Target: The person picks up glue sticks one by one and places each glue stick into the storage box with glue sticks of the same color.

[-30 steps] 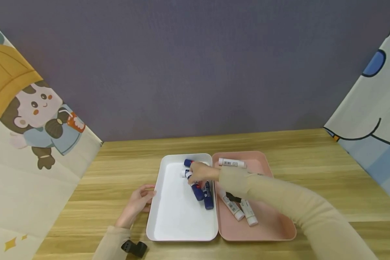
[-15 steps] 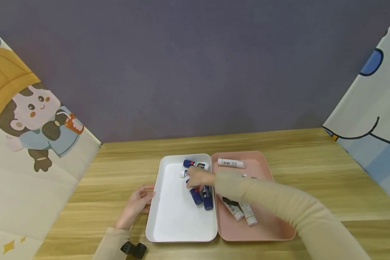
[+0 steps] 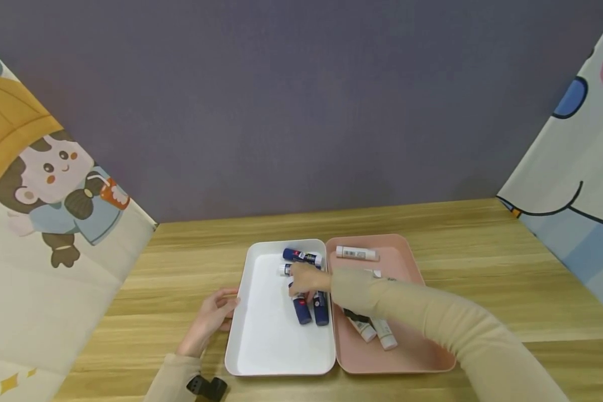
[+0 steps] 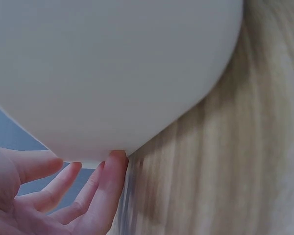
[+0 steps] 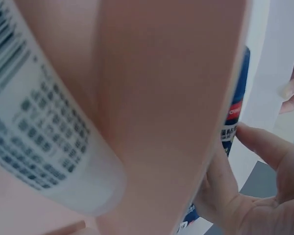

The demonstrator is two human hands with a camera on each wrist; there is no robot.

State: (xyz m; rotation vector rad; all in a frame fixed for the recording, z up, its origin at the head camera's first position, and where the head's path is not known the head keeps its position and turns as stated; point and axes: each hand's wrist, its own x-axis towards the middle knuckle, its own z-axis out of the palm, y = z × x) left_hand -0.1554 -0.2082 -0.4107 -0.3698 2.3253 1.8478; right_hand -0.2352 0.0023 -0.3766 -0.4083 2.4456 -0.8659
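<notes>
My right hand [image 3: 306, 279] reaches over the pink tray [image 3: 422, 357] into the white tray [image 3: 266, 335]. Its thumb and fingers pinch a blue glue stick [image 3: 302, 311] with a red mark, also visible in the right wrist view as a blue glue stick [image 5: 238, 93]. Right beside it lies another blue glue stick [image 3: 321, 310], and one more blue glue stick [image 3: 301, 256] lies across the far end. A white-tipped stick [image 3: 284, 269] pokes out past the hand, which hides the rest. My left hand [image 3: 215, 312] touches the white tray's left side with its fingertips.
Several white glue sticks lie in the pink tray, one white glue stick [image 3: 357, 253] at its far end and another white glue stick [image 3: 383, 334] nearer me. The trays stand side by side on a wooden table [image 3: 181, 262], before a grey wall [image 3: 301, 111]. My right sleeve covers part of the pink tray.
The pinched glue stick has swung from a slant to nearly parallel with the blue one beside it, its near end shifting left and nearer me. My left hand stays at the tray's side.
</notes>
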